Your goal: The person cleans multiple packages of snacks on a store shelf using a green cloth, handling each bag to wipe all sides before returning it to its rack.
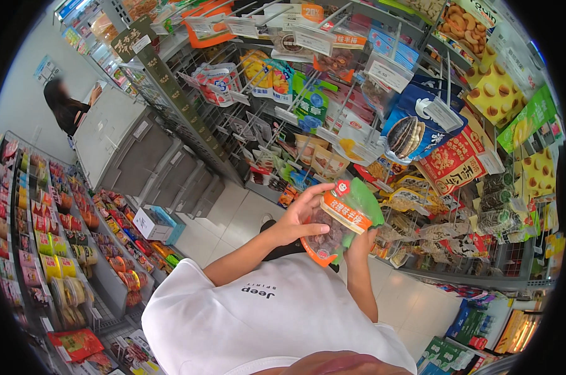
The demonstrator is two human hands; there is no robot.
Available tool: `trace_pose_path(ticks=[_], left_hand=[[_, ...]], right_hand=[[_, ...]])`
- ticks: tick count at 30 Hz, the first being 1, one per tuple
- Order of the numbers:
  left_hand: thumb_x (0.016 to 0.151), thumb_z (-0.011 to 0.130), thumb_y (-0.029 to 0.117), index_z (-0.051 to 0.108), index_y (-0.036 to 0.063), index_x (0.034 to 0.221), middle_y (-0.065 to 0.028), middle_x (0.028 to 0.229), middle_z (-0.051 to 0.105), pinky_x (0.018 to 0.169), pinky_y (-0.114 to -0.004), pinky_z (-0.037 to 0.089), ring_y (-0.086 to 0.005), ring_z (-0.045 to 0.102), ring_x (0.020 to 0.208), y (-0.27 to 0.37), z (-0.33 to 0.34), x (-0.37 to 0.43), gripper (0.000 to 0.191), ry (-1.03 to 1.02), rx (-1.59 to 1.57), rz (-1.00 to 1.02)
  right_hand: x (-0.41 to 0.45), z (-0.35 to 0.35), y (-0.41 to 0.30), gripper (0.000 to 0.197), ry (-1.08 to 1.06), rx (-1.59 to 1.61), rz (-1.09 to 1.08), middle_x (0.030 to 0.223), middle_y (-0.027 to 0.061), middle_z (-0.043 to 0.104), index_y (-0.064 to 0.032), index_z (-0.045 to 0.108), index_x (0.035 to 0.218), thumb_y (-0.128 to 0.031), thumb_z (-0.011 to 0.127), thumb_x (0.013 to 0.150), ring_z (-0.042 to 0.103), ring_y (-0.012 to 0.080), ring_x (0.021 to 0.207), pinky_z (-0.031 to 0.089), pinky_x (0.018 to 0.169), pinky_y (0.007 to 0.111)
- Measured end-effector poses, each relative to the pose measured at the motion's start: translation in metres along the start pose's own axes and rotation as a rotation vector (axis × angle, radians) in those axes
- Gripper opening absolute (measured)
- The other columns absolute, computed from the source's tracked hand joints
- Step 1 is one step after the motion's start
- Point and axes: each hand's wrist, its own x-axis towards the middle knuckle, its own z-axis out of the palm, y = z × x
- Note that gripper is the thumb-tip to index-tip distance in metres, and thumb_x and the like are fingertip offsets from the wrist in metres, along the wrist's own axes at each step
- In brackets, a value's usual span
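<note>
My left hand (294, 222) grips the left side of a clear-fronted bag of dried plums (327, 227), its thumb across the front and its fingers behind the upper edge. The bag has an orange band with writing and a red logo. Behind its right side shows a green packet (368, 201), partly covered by the bag. My right hand (359, 246) holds the green packet low on the right, its fingers mostly hidden. Both packages are held in front of my white shirt, before hanging snack bags.
A wire display rack with hanging snack bags (311, 101) curves ahead and right. Grey storage bins (137, 140) stand left, near a blue-and-white box (159, 225) on the tiled floor (231, 208). Shelves of packaged food (58, 243) line the far left; a person (65, 105) is beyond the bins.
</note>
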Motion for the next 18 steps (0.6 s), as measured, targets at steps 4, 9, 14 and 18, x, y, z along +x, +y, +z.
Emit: trace_pose_path(ticks=[4,9,14,18], left_hand=[[0.081,0.074,0.007,0.024,0.0048,0.151,-0.0139,0.146,0.042,0.112,-0.037,0.033,-0.0231,0.042,0.134,0.016,-0.013,0.008,0.086,0.132,-0.027,0.152],[0.083,0.074,0.007,0.028,0.0030,0.149,-0.0143,0.143,0.044,0.110,-0.037,0.034,-0.0237,0.046,0.131,0.055,-0.036,0.046,0.081,0.240,0.454,0.419],[0.086,0.072,0.009,0.039,0.0010,0.145,-0.0140,0.143,0.045,0.110,-0.037,0.036,-0.0236,0.046,0.130,0.092,-0.040,0.080,0.068,0.334,0.712,0.555],[0.087,0.071,0.008,0.038,0.0013,0.146,-0.0126,0.144,0.044,0.110,-0.036,0.035,-0.0222,0.045,0.131,0.101,-0.048,0.093,0.069,0.307,0.792,0.553]], right_hand=[[-0.013,0.001,-0.016,0.036,-0.180,-0.181,-0.031,0.116,0.0076,0.064,0.0019,0.057,0.126,-0.014,0.063,0.095,0.060,0.0130,0.100,0.048,0.086,0.029],[-0.020,-0.013,-0.010,0.034,-0.098,-0.252,0.042,0.109,0.0056,0.066,0.0008,0.060,0.122,-0.016,0.066,0.092,0.060,0.0114,0.093,0.048,0.079,0.027],[-0.022,-0.035,-0.008,0.036,-0.005,-0.253,0.012,0.108,0.0056,0.065,-0.0002,0.060,0.123,-0.017,0.067,0.092,0.059,0.0111,0.091,0.048,0.078,0.026],[-0.025,-0.048,-0.007,0.038,0.077,-0.253,0.009,0.111,0.0064,0.065,0.0011,0.059,0.125,-0.017,0.066,0.092,0.059,0.0125,0.095,0.047,0.082,0.027]])
